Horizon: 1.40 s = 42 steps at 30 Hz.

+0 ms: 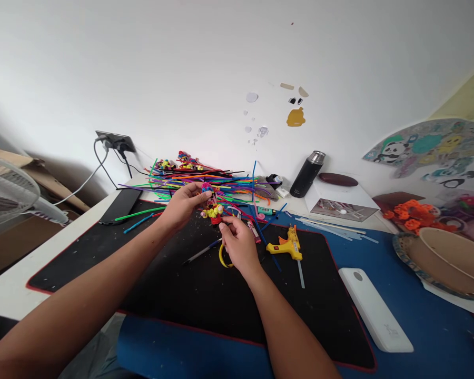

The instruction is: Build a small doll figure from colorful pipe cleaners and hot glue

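Over the black desk mat [174,295] I hold up a small pipe-cleaner figure [212,211] in pink, blue, yellow and red. My left hand [187,202] pinches its upper part between thumb and fingers. Lower down, the fingers of my right hand [237,239] are closed at the figure's red base. Below the right hand lies something with a yellow loop handle [223,257], partly covered by that hand. A pen [201,251] rests on the mat to its left. Right of my right hand sits a yellow hot glue gun [286,245] with a glue stick in it.
Behind my hands spreads a pile of coloured pipe cleaners [225,181], with similar figures [184,158] at its back. A black flask [308,173], a white box [339,197] and glue sticks [332,227] stand or lie right. A white power bank [375,310] and phone [120,205] flank the mat.
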Available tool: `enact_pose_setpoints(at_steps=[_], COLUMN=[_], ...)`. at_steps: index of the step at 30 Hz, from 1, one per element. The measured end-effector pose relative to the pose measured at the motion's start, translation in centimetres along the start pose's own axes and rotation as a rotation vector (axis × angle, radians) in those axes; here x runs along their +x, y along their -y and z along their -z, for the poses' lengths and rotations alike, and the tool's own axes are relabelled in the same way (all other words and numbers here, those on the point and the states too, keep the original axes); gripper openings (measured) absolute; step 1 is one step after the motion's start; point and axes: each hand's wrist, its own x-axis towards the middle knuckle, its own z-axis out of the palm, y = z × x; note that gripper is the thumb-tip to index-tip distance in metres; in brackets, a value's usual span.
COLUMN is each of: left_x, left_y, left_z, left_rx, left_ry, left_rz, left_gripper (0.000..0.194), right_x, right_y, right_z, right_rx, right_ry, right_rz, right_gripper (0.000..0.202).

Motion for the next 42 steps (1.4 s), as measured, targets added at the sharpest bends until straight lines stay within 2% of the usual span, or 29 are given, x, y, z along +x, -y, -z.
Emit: enact_pose_setpoints(at_steps=[10,20,26,42], left_x=[0.0,-0.5,-1.1,-2.6], left_y=[0.0,-1.0,-1.6,-1.6], left_z=[-0.1,-0.4,-1.0,-1.9], left_rx=[-0.018,0.15,0.191,0.361], left_ry=[-0.005,0.004,0.046,0.113], left_rz=[-0.04,-0.191,-0.224,-0.356], left_gripper=[0.047,0.048,0.051,0.044], right_x=[0.2,0.4,0.3,0.3], right_y=[0.2,1.0,1.2,1.5], right_z=[-0.1,0.1,0.1,0.0], right_rx=[0.073,0.306,0.31,0.326], right_ry=[0.009,-0.012,0.015,-0.004], right_rz=[-0.007,-0.174,-0.204,-0.228], right_gripper=[0.037,0.043,0.041,0.035])
